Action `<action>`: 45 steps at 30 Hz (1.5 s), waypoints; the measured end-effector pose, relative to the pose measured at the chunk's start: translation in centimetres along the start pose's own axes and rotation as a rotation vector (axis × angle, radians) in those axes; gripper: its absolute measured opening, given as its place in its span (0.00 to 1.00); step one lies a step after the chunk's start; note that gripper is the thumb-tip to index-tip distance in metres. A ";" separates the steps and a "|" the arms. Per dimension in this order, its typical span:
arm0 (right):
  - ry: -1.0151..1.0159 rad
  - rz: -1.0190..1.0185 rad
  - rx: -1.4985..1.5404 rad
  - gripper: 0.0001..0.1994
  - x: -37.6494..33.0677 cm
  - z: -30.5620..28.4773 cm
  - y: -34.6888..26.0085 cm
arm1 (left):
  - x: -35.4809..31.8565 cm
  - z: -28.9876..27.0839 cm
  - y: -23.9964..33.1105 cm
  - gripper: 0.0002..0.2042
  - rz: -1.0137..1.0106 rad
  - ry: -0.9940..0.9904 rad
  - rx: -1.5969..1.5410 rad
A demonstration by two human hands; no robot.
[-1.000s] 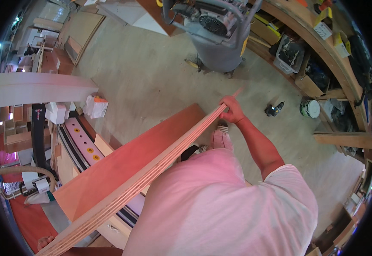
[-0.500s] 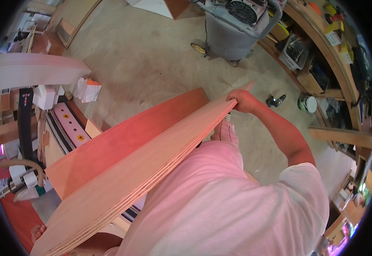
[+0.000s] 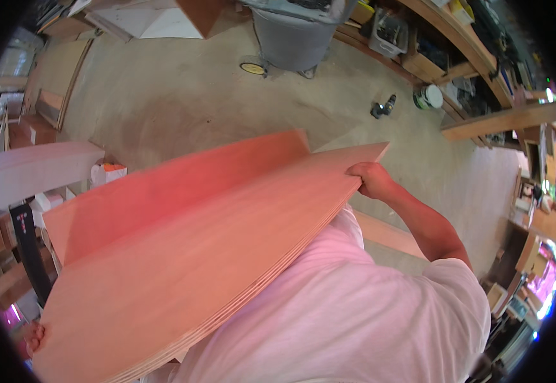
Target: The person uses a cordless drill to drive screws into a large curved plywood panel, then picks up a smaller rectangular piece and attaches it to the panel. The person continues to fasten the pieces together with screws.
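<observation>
Running from the lower left of the frame toward the upper right, a stack of thin plywood sheets [image 3: 182, 281] is carried flat-tilted across the front of a person in a pale shirt [image 3: 348, 319], its layered edge facing the body. At the far lower left, the left hand [image 3: 33, 336] shows only as a few fingers at the corner of the stack; it appears to grasp that end, though how firmly the fingers close cannot be told at the fisheye rim. Behind the upper sheet, a second reddish panel [image 3: 163, 185] stands slightly offset toward the upper left, suggesting that the sheets are fanned rather than squared. Left of centre, a pale curved board [image 3: 29, 175] and a small white box with an orange top [image 3: 109, 172] lie beside the load, with a long machine rail [image 3: 30, 249] below them. At centre top, a grey wheeled bin [image 3: 294, 38] stands on the concrete floor [image 3: 182, 96]. Right of centre, the right hand [image 3: 370, 179] is clenched over the far edge of the stack near its pointed corner, arm extended; spacing the two hands widely plausibly keeps the flexible sheets from sagging. Farther right, a dark power tool [image 3: 383, 106] and a white can [image 3: 428, 97] rest beneath wooden shelves [image 3: 482, 83].
</observation>
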State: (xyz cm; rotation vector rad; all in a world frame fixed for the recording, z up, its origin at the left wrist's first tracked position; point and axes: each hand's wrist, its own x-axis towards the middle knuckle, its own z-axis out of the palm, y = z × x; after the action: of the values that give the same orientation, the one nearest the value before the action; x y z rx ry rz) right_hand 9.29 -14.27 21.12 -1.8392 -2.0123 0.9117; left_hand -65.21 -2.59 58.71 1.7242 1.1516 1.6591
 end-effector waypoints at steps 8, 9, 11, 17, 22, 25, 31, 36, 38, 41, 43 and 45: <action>0.233 0.248 0.048 0.16 -10.8 2.2 0.0 | 8.3 7.4 -8.2 0.15 -0.185 -0.254 -0.408; 0.247 0.298 0.048 0.16 -12.0 2.3 0.3 | 9.2 8.8 -9.2 0.14 -0.218 -0.290 -0.467; 0.284 0.361 0.048 0.15 -14.1 2.5 1.2 | 10.4 11.7 -11.3 0.14 -0.288 -0.348 -0.587; 0.248 0.561 -0.010 0.15 -18.9 3.5 4.2 | 10.5 20.0 -18.2 0.12 -0.612 -0.411 -0.903; 0.222 0.631 -0.013 0.16 -20.6 4.3 7.1 | 7.0 28.9 -23.5 0.11 -0.359 -0.469 -1.042; 0.192 0.680 -0.014 0.16 -20.6 4.5 8.3 | 4.8 33.3 -24.4 0.07 -0.069 -0.465 -0.695; 0.198 0.646 -0.027 0.16 -18.3 5.2 7.6 | 6.0 35.1 -28.3 0.17 0.122 -0.432 -0.510; 0.212 0.662 -0.092 0.14 -13.5 8.0 5.2 | 7.7 31.5 -40.2 0.20 -0.197 -0.318 -0.557; 0.223 0.651 -0.115 0.14 -10.7 9.6 4.4 | 7.8 30.6 -46.3 0.22 -0.255 -0.290 -0.544; 0.208 0.686 -0.168 0.14 -5.6 12.1 3.2 | 8.4 29.8 -55.1 0.27 -0.406 -0.243 -0.663; 0.158 0.757 -0.191 0.15 -1.7 13.6 2.8 | 7.9 29.5 -60.5 0.31 -0.631 -0.138 -0.797; 0.100 0.819 -0.209 0.16 1.7 15.3 1.9 | 6.7 30.3 -66.2 0.31 -0.652 -0.067 -0.626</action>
State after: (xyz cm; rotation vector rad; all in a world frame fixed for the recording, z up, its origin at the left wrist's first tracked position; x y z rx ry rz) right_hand 1.56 -16.72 7.86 -2.8329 -1.3013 0.7648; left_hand -52.32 44.27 4.12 0.8786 0.8898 1.3292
